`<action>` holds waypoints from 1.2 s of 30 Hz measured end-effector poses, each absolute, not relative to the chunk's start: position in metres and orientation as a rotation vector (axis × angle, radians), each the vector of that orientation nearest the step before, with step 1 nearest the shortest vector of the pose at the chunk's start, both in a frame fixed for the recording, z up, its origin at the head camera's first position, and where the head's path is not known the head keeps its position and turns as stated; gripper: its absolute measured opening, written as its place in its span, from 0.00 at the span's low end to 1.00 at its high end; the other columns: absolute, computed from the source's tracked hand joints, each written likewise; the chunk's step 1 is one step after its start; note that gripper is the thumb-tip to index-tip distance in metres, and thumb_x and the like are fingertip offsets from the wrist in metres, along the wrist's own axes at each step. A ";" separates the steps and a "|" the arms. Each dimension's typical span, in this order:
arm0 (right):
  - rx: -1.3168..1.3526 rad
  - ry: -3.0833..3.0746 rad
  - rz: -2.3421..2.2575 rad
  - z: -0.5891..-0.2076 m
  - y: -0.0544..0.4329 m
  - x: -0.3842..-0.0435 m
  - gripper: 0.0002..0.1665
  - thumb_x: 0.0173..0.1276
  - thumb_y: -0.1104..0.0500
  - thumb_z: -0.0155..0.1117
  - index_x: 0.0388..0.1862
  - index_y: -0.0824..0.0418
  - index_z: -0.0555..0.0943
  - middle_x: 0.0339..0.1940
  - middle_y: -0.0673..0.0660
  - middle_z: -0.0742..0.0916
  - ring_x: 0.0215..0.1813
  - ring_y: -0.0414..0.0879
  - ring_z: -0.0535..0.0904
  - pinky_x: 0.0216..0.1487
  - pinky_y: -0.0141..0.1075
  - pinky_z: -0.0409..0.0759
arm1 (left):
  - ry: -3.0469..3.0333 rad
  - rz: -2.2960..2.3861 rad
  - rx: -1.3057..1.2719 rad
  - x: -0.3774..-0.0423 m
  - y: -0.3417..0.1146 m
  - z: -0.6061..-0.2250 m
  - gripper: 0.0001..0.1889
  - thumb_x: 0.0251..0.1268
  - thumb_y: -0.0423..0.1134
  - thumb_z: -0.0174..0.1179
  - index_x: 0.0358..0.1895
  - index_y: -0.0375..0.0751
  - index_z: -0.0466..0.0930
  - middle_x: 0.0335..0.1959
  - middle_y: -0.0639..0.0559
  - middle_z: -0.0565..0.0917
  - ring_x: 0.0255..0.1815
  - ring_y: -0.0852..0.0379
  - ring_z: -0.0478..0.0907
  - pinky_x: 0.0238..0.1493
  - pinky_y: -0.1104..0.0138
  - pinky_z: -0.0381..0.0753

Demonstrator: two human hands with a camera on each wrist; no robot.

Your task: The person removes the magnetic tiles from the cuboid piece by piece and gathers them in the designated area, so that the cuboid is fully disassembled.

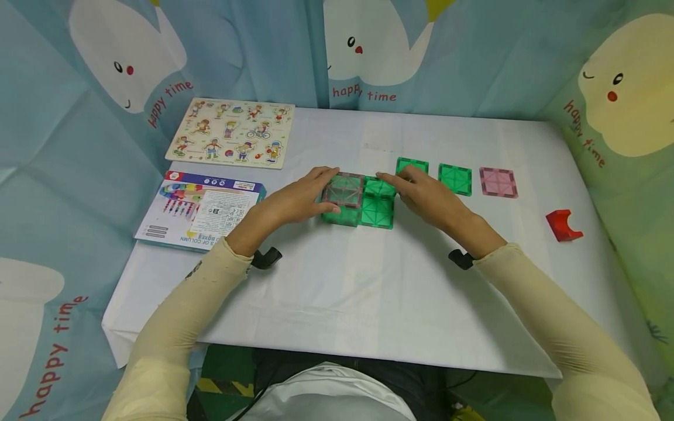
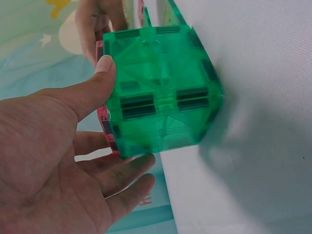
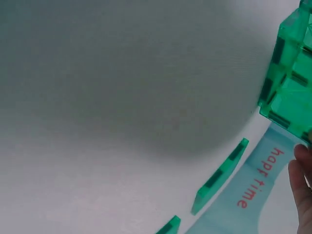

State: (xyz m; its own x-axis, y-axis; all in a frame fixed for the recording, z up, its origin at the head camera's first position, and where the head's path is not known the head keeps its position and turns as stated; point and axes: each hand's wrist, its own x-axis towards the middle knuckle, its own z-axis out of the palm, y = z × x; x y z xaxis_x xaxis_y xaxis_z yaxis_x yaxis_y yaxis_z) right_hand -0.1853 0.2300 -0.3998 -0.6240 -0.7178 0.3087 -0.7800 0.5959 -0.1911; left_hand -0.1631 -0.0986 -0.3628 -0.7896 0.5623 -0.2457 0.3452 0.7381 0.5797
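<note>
Joined magnetic tiles stand at the middle of the table: a green tile cube [image 2: 156, 73] with a pink tile [image 1: 344, 186] on top, and a green tile box [image 1: 377, 211] against its right side. My left hand [image 1: 299, 200] holds the cube, the thumb on its near top edge and the fingers around its left side. At the back right corner of the green box, my right hand [image 1: 427, 196] has its fingertips on the upper edge. In the right wrist view only a few fingers [image 3: 302, 178] show beside the green tiles; the exact grip is partly hidden.
Behind and beyond my right hand lie a green tile [image 1: 412, 164], another green tile [image 1: 455, 179] and a pink tile [image 1: 498, 182]. A red arch block [image 1: 564, 225] sits far right. At left are a picture puzzle board [image 1: 231, 133] and a printed box [image 1: 197, 210].
</note>
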 end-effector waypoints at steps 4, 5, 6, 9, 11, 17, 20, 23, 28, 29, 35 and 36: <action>1.254 -2.636 0.508 -0.402 0.230 -0.187 0.38 0.76 0.71 0.65 0.80 0.48 0.73 0.46 0.59 0.79 0.37 0.48 0.75 0.29 0.37 0.74 | 2.529 0.729 0.695 -0.163 -0.098 -0.362 0.49 0.78 0.57 0.61 0.88 0.46 0.41 0.87 0.43 0.47 0.87 0.45 0.51 0.82 0.49 0.60; 1.259 -2.631 0.507 -0.403 0.230 -0.187 0.38 0.76 0.71 0.64 0.81 0.48 0.72 0.45 0.59 0.79 0.37 0.48 0.74 0.29 0.36 0.74 | 2.528 0.731 0.694 -0.163 -0.098 -0.362 0.49 0.78 0.56 0.61 0.88 0.46 0.41 0.87 0.43 0.47 0.87 0.45 0.51 0.82 0.49 0.60; 1.265 -2.621 0.506 -0.404 0.231 -0.187 0.38 0.76 0.72 0.63 0.81 0.48 0.72 0.43 0.59 0.78 0.37 0.48 0.74 0.30 0.36 0.73 | 2.527 0.732 0.695 -0.163 -0.098 -0.362 0.49 0.78 0.56 0.61 0.88 0.46 0.41 0.87 0.43 0.47 0.87 0.45 0.51 0.82 0.50 0.60; 1.283 -2.574 0.489 -0.408 0.230 -0.188 0.40 0.75 0.74 0.62 0.81 0.49 0.72 0.39 0.60 0.77 0.36 0.49 0.73 0.30 0.36 0.72 | 2.526 0.733 0.696 -0.163 -0.099 -0.362 0.49 0.78 0.56 0.61 0.88 0.46 0.41 0.87 0.43 0.47 0.87 0.45 0.51 0.83 0.50 0.60; 1.294 -2.542 0.489 -0.409 0.231 -0.187 0.40 0.74 0.76 0.62 0.80 0.50 0.73 0.37 0.60 0.75 0.35 0.50 0.73 0.30 0.36 0.71 | 2.523 0.736 0.699 -0.163 -0.099 -0.363 0.49 0.78 0.56 0.62 0.88 0.45 0.41 0.87 0.43 0.47 0.87 0.45 0.51 0.82 0.49 0.60; 1.292 -2.492 0.487 -0.409 0.230 -0.184 0.42 0.70 0.78 0.64 0.78 0.51 0.75 0.35 0.60 0.76 0.36 0.51 0.74 0.30 0.36 0.72 | 2.522 0.733 0.693 -0.163 -0.100 -0.362 0.49 0.77 0.56 0.62 0.88 0.45 0.41 0.87 0.43 0.48 0.87 0.45 0.52 0.82 0.49 0.61; 1.291 -2.480 0.484 -0.408 0.230 -0.183 0.41 0.69 0.78 0.65 0.78 0.52 0.76 0.35 0.60 0.76 0.36 0.52 0.74 0.31 0.37 0.73 | 2.518 0.729 0.691 -0.164 -0.101 -0.362 0.49 0.77 0.57 0.62 0.88 0.47 0.40 0.87 0.44 0.47 0.87 0.45 0.52 0.82 0.50 0.61; 1.274 -2.485 0.484 -0.404 0.232 -0.182 0.39 0.70 0.79 0.64 0.77 0.54 0.77 0.35 0.60 0.76 0.36 0.52 0.74 0.33 0.38 0.74 | 2.517 0.720 0.692 -0.164 -0.100 -0.361 0.49 0.77 0.57 0.61 0.88 0.47 0.40 0.87 0.44 0.47 0.87 0.45 0.51 0.82 0.50 0.61; 1.173 -2.517 0.566 -0.394 0.241 -0.182 0.37 0.71 0.78 0.65 0.75 0.55 0.78 0.37 0.61 0.75 0.33 0.49 0.71 0.32 0.35 0.70 | 2.525 0.711 0.696 -0.164 -0.099 -0.361 0.49 0.77 0.57 0.62 0.88 0.45 0.41 0.87 0.43 0.48 0.87 0.45 0.52 0.82 0.49 0.61; 1.146 -2.523 0.601 -0.391 0.244 -0.183 0.36 0.71 0.78 0.65 0.75 0.55 0.79 0.38 0.62 0.75 0.33 0.48 0.71 0.32 0.34 0.69 | 2.525 0.714 0.696 -0.164 -0.099 -0.361 0.49 0.77 0.57 0.62 0.88 0.45 0.41 0.87 0.43 0.48 0.86 0.45 0.52 0.82 0.49 0.61; 0.934 -2.538 0.814 -0.375 0.261 -0.186 0.29 0.74 0.75 0.65 0.70 0.57 0.83 0.42 0.65 0.79 0.39 0.46 0.74 0.38 0.28 0.66 | 2.524 0.730 0.700 -0.164 -0.100 -0.361 0.50 0.77 0.57 0.62 0.88 0.44 0.42 0.86 0.42 0.49 0.86 0.45 0.53 0.82 0.50 0.61; 0.898 -2.548 0.838 -0.373 0.264 -0.186 0.28 0.74 0.74 0.65 0.70 0.58 0.83 0.42 0.65 0.80 0.40 0.44 0.75 0.38 0.27 0.67 | 2.523 0.728 0.701 -0.164 -0.100 -0.362 0.50 0.77 0.57 0.62 0.88 0.45 0.41 0.86 0.42 0.49 0.86 0.45 0.53 0.82 0.50 0.61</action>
State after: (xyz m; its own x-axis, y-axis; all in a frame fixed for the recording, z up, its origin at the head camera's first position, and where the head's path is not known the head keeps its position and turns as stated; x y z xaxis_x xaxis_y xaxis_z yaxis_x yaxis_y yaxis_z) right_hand -0.1859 0.2642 -0.3726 -0.7547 -0.4664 0.4613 -0.6492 0.6321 -0.4231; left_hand -0.1642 -0.0996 -0.3618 -0.7845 0.5678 -0.2495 0.3478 0.7358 0.5811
